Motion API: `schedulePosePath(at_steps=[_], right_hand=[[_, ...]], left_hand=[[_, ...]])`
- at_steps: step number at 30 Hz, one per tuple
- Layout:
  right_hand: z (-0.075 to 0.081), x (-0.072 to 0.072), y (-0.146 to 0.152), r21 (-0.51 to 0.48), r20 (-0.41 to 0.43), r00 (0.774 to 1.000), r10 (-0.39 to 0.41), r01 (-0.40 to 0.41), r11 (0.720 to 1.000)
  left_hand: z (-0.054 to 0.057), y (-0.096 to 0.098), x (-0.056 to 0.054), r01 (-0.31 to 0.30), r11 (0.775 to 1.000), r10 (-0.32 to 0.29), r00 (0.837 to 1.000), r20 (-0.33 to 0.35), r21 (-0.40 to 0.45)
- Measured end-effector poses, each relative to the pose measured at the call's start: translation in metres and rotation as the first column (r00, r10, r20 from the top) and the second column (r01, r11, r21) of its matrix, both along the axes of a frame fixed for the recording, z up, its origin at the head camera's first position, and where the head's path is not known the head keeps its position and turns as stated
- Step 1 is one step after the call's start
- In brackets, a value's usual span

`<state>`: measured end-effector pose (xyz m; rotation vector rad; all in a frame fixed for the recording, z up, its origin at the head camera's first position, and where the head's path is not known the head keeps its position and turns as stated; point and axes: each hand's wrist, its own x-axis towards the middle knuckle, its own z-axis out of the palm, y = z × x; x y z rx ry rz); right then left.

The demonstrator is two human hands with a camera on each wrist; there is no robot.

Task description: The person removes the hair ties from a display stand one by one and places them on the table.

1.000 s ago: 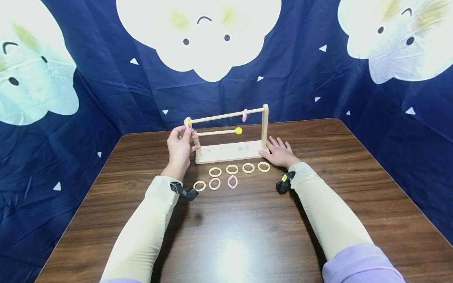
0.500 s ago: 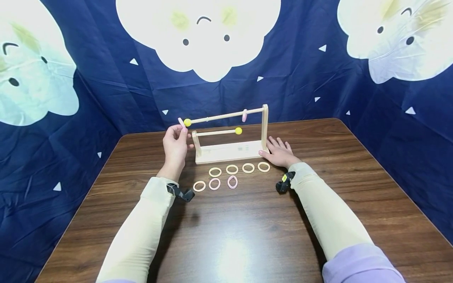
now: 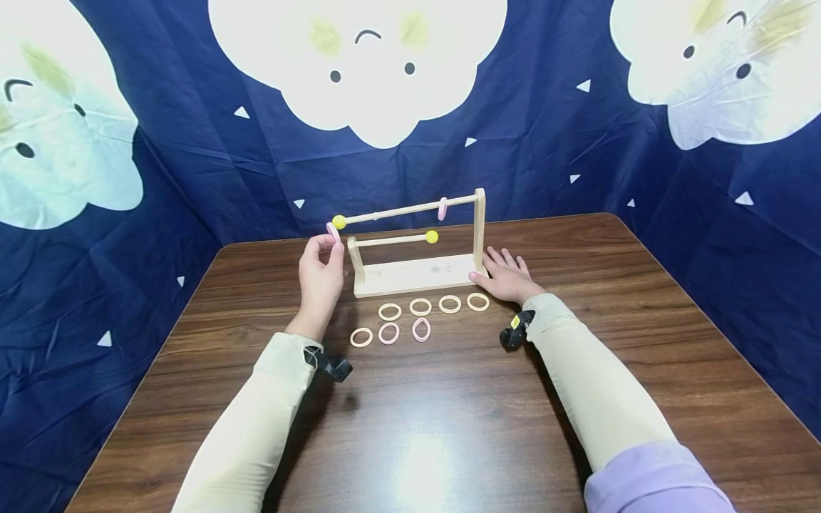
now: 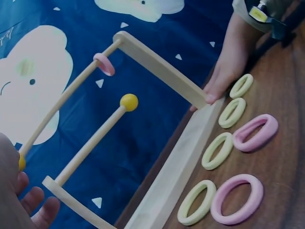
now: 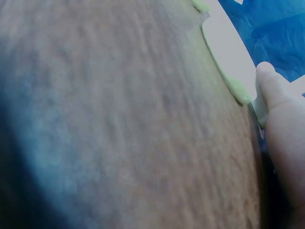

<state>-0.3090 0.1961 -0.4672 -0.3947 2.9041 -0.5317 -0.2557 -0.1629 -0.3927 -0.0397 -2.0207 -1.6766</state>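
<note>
My left hand (image 3: 322, 281) pinches a pink ring (image 3: 333, 233) between thumb and fingers, just left of the yellow ball (image 3: 339, 222) that tips the upper rod of a wooden stand (image 3: 417, 276). In the left wrist view the held ring is hidden behind the hand. Another pink ring (image 3: 442, 209) hangs on the upper rod near the tall right post (image 3: 479, 231). My right hand (image 3: 509, 276) rests at the right end of the stand's base, fingers spread, thumb (image 5: 270, 81) on the base edge. The lower rod (image 4: 90, 145) ends in a second yellow ball (image 4: 128, 102) and carries no ring.
In front of the stand, several pale yellow rings (image 3: 390, 311) and two pink rings (image 3: 421, 330) lie flat on the brown wooden table (image 3: 449, 399). A dark blue cloth (image 3: 539, 142) with white clouds hangs close behind the table and along both sides.
The pink ring in my left hand was around the upper rod's ball, then came off to the left and now sits slightly lower beside it. My right hand stays in place.
</note>
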Motion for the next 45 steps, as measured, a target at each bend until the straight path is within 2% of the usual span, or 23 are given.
schedulePosePath(at_steps=[7,15,21,35,45], right_hand=[[0.002,0.002,0.0,0.011,-0.005,1.0,-0.003,0.003,1.0],[0.0,0.001,0.0,0.007,-0.006,1.0,0.003,-0.003,1.0],[0.0,0.001,0.0,-0.004,0.0,1.0,-0.001,0.001,1.0],[-0.008,-0.007,0.003,-0.013,0.003,1.0,0.0,0.0,1.0],[-0.01,-0.009,0.003,-0.022,0.01,1.0,-0.007,0.007,1.0]], left_hand=[[-0.008,0.008,0.01,0.008,0.987,-0.018,0.998,-0.055,-0.163],[-0.015,0.02,0.023,0.084,0.941,-0.104,0.993,-0.046,-0.327],[-0.018,0.03,0.03,0.137,0.887,-0.173,0.984,-0.043,-0.441],[-0.032,0.056,0.04,0.177,0.772,-0.241,0.97,-0.023,-0.611],[-0.045,0.073,0.041,0.211,0.655,-0.294,0.956,0.012,-0.726]])
